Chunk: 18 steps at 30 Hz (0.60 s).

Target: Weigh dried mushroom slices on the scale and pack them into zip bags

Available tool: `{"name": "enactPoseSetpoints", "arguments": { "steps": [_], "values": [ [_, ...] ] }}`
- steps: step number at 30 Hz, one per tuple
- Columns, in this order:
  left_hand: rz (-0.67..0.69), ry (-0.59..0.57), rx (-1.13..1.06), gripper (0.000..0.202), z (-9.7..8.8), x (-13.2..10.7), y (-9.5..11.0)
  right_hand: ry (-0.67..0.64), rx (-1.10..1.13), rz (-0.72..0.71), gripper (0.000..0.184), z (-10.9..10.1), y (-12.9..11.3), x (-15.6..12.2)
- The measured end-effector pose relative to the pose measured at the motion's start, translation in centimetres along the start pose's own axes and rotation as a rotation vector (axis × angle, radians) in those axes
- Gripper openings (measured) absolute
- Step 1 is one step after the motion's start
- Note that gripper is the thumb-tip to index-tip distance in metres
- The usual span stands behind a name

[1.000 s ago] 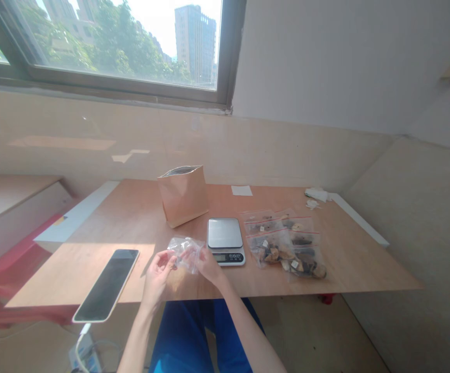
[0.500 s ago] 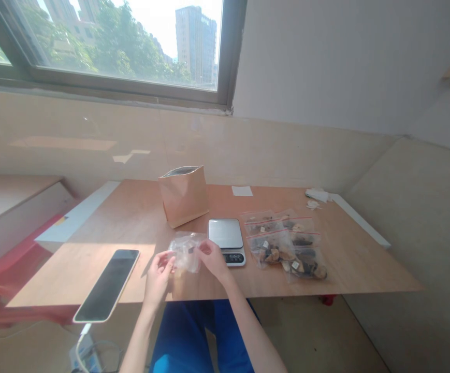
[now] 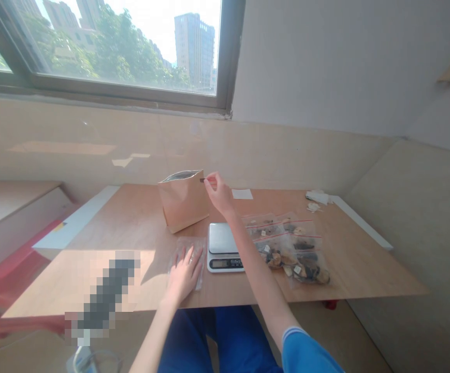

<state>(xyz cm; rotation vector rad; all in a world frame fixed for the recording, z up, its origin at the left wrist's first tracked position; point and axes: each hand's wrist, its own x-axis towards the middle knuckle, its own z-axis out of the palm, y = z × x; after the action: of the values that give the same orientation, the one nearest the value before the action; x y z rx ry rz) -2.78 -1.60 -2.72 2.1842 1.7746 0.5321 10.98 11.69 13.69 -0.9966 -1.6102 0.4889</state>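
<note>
Right fingers, pinched dark piece; bag (open)

Single head-worn view: looks from above and behind left hand and right hand, facing forward, tilted down; near enough for forearms, window beyond hands.

A plain workroom, judging by table, scale and filled bags.

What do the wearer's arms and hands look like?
Left hand and right hand: bare, no gloves. Forearms bare. Right arm: short blue fabric sleeve, white-striped cuff. Left sleeve out of frame. Left-finger glint, possibly a ring.
</note>
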Motion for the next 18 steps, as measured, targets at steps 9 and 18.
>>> {"name": "enactPoseSetpoints", "arguments": {
  "steps": [9, 18],
  "values": [
    [-0.071, 0.023, 0.028, 0.046, 0.6, 0.7, -0.3, -0.257, -0.293, -0.147, 0.007, 3.7, 1.1, 5.7],
    [-0.886, 0.370, 0.300, 0.090, -7.5, -5.6, -6.5, -0.377, -0.536, -0.190, 0.025, 4.1, 0.8, 5.7]
  ]
}}
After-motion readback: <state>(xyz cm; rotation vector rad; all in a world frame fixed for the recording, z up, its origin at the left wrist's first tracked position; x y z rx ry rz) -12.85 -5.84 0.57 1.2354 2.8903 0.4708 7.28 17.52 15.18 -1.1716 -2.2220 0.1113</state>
